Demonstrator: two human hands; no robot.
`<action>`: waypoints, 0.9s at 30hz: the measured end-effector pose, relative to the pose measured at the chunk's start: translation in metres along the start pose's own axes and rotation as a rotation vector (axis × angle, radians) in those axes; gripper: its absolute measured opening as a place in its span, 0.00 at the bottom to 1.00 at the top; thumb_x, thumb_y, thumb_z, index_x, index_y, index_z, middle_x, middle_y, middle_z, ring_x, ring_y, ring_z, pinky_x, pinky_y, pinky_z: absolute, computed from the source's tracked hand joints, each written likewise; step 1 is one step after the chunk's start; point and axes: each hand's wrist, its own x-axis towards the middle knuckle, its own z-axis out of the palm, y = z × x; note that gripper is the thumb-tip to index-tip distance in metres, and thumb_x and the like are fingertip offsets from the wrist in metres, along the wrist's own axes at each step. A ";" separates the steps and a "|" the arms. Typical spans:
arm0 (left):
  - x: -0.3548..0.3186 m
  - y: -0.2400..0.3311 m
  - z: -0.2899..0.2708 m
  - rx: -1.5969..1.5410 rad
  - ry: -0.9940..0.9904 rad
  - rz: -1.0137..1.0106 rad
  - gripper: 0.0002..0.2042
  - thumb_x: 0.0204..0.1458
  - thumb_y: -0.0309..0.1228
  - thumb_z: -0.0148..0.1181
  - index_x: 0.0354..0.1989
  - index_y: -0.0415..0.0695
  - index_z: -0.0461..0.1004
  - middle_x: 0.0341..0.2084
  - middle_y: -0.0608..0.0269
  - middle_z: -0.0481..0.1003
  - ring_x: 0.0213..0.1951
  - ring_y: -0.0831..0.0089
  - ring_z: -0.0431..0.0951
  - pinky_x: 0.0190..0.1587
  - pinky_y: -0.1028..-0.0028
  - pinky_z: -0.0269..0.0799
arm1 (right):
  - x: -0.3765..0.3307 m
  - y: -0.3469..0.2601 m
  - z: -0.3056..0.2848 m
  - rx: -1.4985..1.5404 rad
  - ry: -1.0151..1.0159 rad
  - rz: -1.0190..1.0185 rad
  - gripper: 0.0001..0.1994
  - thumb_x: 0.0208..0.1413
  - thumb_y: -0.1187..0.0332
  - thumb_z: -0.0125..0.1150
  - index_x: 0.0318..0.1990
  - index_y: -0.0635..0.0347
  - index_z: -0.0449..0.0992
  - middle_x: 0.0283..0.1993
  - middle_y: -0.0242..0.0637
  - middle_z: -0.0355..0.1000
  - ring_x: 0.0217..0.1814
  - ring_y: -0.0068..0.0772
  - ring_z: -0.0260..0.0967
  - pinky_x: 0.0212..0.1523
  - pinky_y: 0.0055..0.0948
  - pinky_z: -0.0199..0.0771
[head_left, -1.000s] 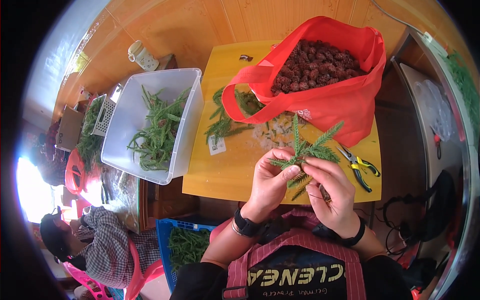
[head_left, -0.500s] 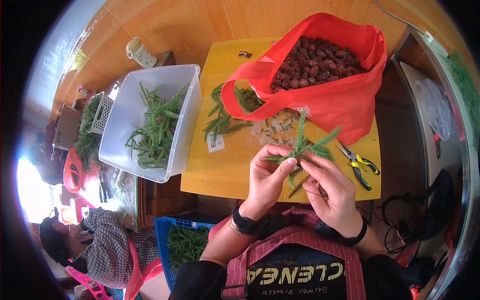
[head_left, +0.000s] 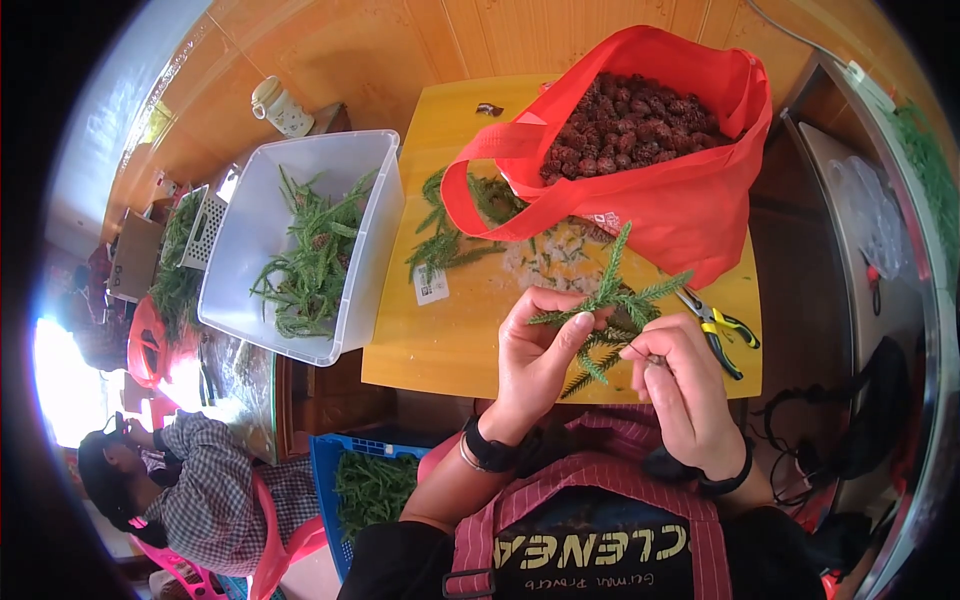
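We hold one green fir sprig (head_left: 612,300) over the yellow tabletop (head_left: 450,340): left hand (head_left: 540,355) pinching its stem, right hand (head_left: 685,385) closed at its base. The clear bin (head_left: 365,290) already holds sprigs; loose sprigs (head_left: 445,245) and the red bag of cones (head_left: 690,200) remain.
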 end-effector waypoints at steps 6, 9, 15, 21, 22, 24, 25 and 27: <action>0.002 0.001 0.002 -0.032 -0.011 0.005 0.05 0.54 0.20 0.51 0.38 0.37 0.66 0.37 0.58 0.71 0.40 0.75 0.74 0.45 0.76 0.70 | 0.005 -0.007 0.000 -0.295 0.087 -0.099 0.08 0.48 0.79 0.54 0.38 0.63 0.73 0.36 0.39 0.68 0.34 0.37 0.68 0.33 0.30 0.68; 0.001 0.001 0.001 -0.024 -0.017 0.015 0.05 0.54 0.20 0.50 0.38 0.37 0.66 0.37 0.59 0.72 0.40 0.75 0.73 0.45 0.76 0.69 | 0.004 -0.007 -0.001 -0.413 0.109 -0.138 0.09 0.47 0.78 0.57 0.38 0.65 0.74 0.38 0.39 0.71 0.35 0.29 0.69 0.34 0.23 0.69; 0.001 0.002 0.002 -0.084 -0.037 0.019 0.05 0.53 0.18 0.50 0.37 0.37 0.67 0.41 0.57 0.69 0.40 0.75 0.72 0.45 0.74 0.69 | -0.001 -0.006 0.003 -0.246 0.176 -0.041 0.14 0.41 0.81 0.63 0.38 0.65 0.73 0.38 0.39 0.71 0.33 0.27 0.70 0.27 0.18 0.71; 0.004 0.001 0.001 -0.037 -0.030 0.066 0.04 0.51 0.16 0.50 0.35 0.36 0.67 0.39 0.61 0.64 0.40 0.74 0.71 0.47 0.72 0.70 | -0.002 -0.010 0.009 -0.333 0.218 0.005 0.13 0.41 0.83 0.60 0.38 0.67 0.72 0.39 0.39 0.65 0.32 0.27 0.71 0.29 0.19 0.76; 0.003 0.002 0.002 -0.038 -0.032 0.066 0.04 0.51 0.16 0.50 0.35 0.36 0.67 0.39 0.61 0.64 0.40 0.74 0.71 0.47 0.72 0.70 | -0.002 -0.010 0.009 -0.334 0.201 -0.016 0.14 0.40 0.84 0.59 0.38 0.67 0.72 0.39 0.39 0.64 0.32 0.27 0.71 0.29 0.19 0.77; 0.003 0.004 0.004 -0.049 -0.006 0.043 0.05 0.52 0.16 0.50 0.35 0.36 0.67 0.38 0.62 0.63 0.40 0.73 0.71 0.47 0.70 0.70 | -0.003 -0.011 0.009 -0.336 0.184 -0.039 0.14 0.40 0.84 0.58 0.39 0.67 0.72 0.39 0.39 0.64 0.32 0.27 0.71 0.29 0.19 0.77; 0.003 0.004 0.004 -0.050 -0.006 0.041 0.05 0.52 0.16 0.50 0.35 0.36 0.67 0.38 0.62 0.63 0.40 0.73 0.71 0.47 0.70 0.70 | -0.003 -0.012 0.008 -0.349 0.182 -0.044 0.14 0.40 0.84 0.58 0.39 0.67 0.72 0.38 0.39 0.64 0.32 0.27 0.71 0.29 0.19 0.77; 0.005 0.003 0.006 -0.104 -0.011 0.058 0.05 0.52 0.16 0.50 0.36 0.37 0.66 0.39 0.61 0.63 0.41 0.72 0.71 0.48 0.70 0.70 | -0.002 -0.010 0.008 -0.361 0.179 -0.048 0.15 0.40 0.84 0.58 0.39 0.67 0.73 0.38 0.39 0.64 0.31 0.27 0.71 0.28 0.19 0.77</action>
